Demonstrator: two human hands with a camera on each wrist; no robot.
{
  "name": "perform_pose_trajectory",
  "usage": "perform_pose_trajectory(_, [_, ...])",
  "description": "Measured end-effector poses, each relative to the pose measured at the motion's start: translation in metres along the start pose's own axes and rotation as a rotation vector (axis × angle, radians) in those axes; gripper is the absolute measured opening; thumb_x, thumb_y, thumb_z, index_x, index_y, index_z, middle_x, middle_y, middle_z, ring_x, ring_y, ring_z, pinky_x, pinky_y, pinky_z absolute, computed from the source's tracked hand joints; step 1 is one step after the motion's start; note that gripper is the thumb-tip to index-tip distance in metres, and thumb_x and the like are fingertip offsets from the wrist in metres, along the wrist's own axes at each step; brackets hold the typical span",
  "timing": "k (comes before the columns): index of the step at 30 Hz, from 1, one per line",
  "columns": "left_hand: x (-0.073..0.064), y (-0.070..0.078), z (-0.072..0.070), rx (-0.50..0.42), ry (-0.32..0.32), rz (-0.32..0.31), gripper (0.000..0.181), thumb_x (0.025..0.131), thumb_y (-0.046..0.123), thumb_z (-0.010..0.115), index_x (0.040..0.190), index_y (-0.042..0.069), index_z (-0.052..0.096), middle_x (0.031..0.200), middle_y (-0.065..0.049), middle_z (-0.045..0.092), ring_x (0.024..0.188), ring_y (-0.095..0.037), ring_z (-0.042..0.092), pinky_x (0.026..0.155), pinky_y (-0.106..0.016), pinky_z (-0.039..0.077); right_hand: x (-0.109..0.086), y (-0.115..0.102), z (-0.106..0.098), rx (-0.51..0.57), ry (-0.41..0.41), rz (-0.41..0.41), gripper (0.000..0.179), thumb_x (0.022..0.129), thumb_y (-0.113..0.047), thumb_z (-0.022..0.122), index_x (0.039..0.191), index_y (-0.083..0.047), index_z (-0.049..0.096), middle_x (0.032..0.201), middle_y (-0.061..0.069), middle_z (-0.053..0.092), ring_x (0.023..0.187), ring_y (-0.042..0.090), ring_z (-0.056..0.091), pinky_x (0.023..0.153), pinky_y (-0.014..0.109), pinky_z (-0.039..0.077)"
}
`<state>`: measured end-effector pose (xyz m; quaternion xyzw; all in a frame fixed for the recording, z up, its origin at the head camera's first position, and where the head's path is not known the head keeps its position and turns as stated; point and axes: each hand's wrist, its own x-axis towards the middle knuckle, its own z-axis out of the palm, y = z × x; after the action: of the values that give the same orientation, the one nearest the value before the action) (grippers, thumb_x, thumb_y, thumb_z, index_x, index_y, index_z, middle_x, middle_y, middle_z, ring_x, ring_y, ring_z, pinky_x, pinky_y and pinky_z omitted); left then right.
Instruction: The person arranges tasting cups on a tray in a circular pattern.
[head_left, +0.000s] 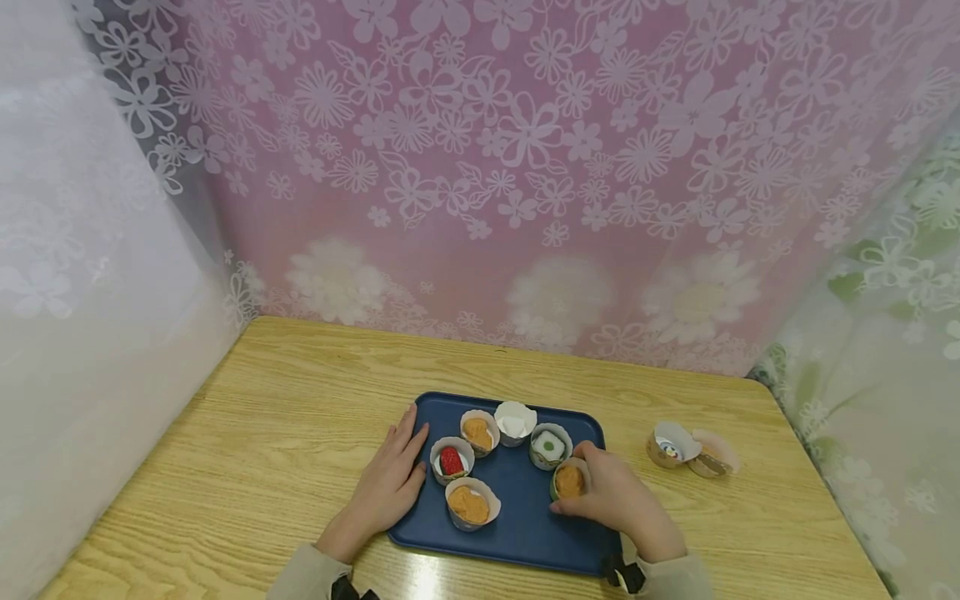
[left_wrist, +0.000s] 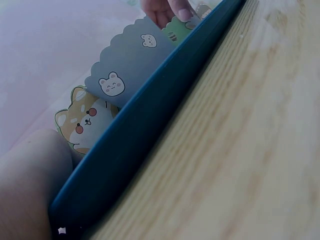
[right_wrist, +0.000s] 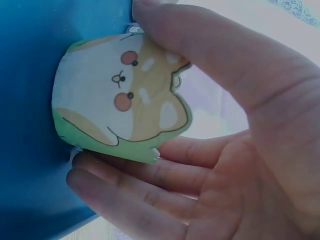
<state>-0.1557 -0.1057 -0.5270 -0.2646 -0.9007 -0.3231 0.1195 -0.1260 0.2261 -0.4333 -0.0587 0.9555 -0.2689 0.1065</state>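
Note:
My right hand (head_left: 618,500) grips a green paper cupcake cup (right_wrist: 120,92) between thumb and fingers, at the right side of the blue tray (head_left: 525,525). A dog face is printed on the cup's side, and an orange-brown filling (head_left: 570,481) shows inside it. With fingers extended, my left hand (head_left: 386,483) rests on the tray's left edge. Nearest to it are a cup with a red piece (head_left: 451,461) and a wide cup with orange filling (head_left: 470,504). Along the back of the tray stand another orange-filled cup (head_left: 477,432), a white-lined cup (head_left: 515,422) and a cup with white and green contents (head_left: 550,446).
Off the tray to the right, a paper cup (head_left: 667,446) stands beside another paper cup (head_left: 712,454) that lies tipped over. The wooden table (head_left: 300,392) is bounded at the back by a pink floral curtain (head_left: 480,208), with more floral sheets at both sides.

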Motion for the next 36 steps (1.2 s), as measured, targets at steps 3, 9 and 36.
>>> perform_pose_trajectory(3, [-0.0003,0.0000,0.0000,-0.001,-0.003,-0.002,0.053,0.096,0.008,0.057,0.145,-0.009,0.044,0.161,-0.024,0.018,0.148,-0.037,0.020,0.117,-0.053,0.022,0.0002,-0.0001,0.0012,0.004,0.003,0.005,0.068,0.066,-0.033,0.093,0.114,0.000,0.056,0.080,0.002,0.057,0.068,0.015,0.052,0.060,0.034,0.046])
perform_pose_trajectory(9, [0.0002,0.0002,0.0000,-0.009,-0.009,-0.004,0.053,0.096,0.008,0.057,0.145,-0.009,0.044,0.161,-0.024,0.018,0.148,-0.037,0.019,0.118,-0.053,0.021,-0.0007,-0.0002,0.0012,0.022,0.000,-0.004,0.063,0.067,-0.030,0.092,0.112,-0.001,0.057,0.077,0.003,0.056,0.064,0.016,0.051,0.057,0.033,0.043])
perform_pose_trajectory(36, [-0.0001,0.0003,-0.0003,-0.004,-0.009,-0.006,0.053,0.096,0.008,0.057,0.145,-0.009,0.043,0.161,-0.024,0.018,0.148,-0.037,0.020,0.117,-0.053,0.021,-0.0005,-0.0060,0.0032,-0.004,0.023,0.057,0.090,0.066,-0.041,0.092,0.129,0.007,0.050,0.097,0.008,0.061,0.079,0.019,0.057,0.066,0.038,0.050])
